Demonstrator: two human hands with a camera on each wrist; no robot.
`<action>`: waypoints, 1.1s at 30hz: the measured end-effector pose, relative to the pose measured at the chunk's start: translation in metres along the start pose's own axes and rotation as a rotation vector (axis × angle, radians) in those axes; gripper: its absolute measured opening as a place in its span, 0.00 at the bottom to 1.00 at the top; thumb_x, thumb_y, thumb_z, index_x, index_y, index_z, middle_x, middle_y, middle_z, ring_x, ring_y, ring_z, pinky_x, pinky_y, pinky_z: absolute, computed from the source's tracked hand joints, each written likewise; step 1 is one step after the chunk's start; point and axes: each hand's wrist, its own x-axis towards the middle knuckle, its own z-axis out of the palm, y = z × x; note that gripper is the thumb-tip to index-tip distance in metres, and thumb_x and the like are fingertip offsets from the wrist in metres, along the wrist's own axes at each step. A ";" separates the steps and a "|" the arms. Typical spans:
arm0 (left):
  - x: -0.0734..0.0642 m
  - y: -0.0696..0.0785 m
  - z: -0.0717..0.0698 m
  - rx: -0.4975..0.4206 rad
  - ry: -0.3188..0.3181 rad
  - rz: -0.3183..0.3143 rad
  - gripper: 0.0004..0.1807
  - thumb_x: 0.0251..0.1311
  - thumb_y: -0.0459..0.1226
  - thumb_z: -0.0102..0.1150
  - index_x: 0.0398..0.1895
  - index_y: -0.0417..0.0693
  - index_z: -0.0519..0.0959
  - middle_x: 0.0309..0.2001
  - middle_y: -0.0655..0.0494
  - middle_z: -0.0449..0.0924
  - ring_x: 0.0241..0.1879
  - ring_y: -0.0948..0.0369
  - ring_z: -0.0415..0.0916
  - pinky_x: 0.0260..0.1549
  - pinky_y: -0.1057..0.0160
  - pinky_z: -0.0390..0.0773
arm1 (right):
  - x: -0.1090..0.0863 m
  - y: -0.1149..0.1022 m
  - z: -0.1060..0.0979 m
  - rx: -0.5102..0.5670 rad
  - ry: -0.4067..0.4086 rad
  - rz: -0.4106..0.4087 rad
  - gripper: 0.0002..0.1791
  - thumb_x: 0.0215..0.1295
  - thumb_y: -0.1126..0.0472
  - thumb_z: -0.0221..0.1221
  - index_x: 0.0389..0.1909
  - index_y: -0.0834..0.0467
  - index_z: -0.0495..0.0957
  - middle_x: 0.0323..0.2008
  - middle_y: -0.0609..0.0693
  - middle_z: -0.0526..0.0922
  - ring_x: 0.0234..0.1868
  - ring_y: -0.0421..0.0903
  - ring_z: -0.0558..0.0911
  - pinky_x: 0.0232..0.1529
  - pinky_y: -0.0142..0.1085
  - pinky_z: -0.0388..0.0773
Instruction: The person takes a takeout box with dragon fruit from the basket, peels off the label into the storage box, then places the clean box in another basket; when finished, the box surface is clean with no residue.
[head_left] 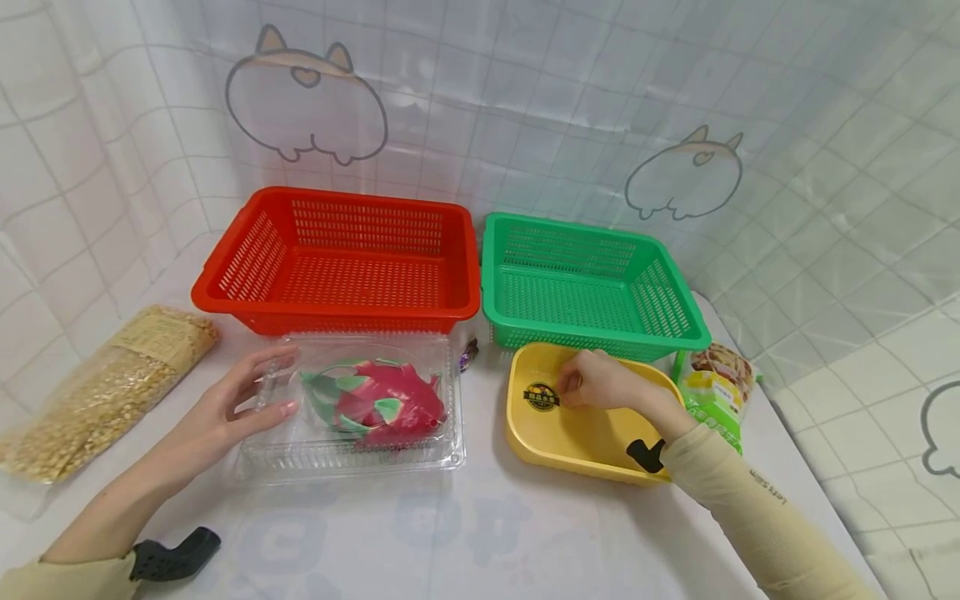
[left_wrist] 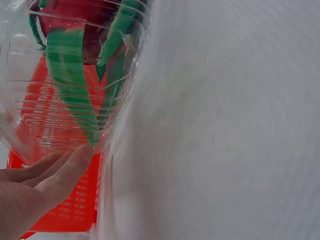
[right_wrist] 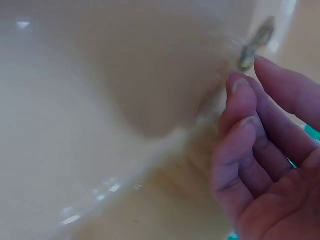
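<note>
A spread left hand (head_left: 211,419) touches a clear box (head_left: 315,457); the curled, seemingly empty right hand (head_left: 606,383) apparently probes the yellow tub (head_left: 577,435) beneath, next calling for a pinch.

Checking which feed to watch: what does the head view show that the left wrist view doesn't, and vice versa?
Only the head view: the green basket, yellow container, right hand, bag of kernels, green packet and small purple-wrapped item.

Only the left wrist view: the red basket showing through the clear box, behind green leaves.

Both: the left hand at the box, the red fruit inside it, and the red basket.
</note>
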 end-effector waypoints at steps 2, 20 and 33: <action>0.000 0.000 0.000 0.000 -0.001 0.004 0.37 0.67 0.35 0.59 0.77 0.60 0.56 0.71 0.60 0.62 0.65 0.78 0.57 0.50 0.85 0.58 | -0.001 -0.002 -0.003 -0.021 0.005 -0.019 0.06 0.55 0.69 0.67 0.34 0.61 0.87 0.29 0.47 0.86 0.29 0.37 0.78 0.34 0.32 0.77; 0.000 -0.001 0.000 0.002 -0.002 -0.016 0.37 0.68 0.36 0.58 0.77 0.61 0.56 0.72 0.57 0.61 0.64 0.79 0.56 0.49 0.84 0.58 | -0.017 -0.048 -0.025 0.173 0.109 0.022 0.15 0.63 0.59 0.67 0.47 0.61 0.83 0.34 0.45 0.86 0.32 0.42 0.82 0.35 0.36 0.78; 0.001 0.000 0.000 -0.001 -0.003 -0.010 0.37 0.67 0.36 0.58 0.77 0.61 0.56 0.71 0.57 0.61 0.64 0.79 0.56 0.50 0.84 0.58 | -0.028 -0.109 -0.016 0.435 0.198 -0.041 0.17 0.62 0.56 0.69 0.52 0.50 0.81 0.47 0.46 0.83 0.45 0.44 0.83 0.45 0.39 0.83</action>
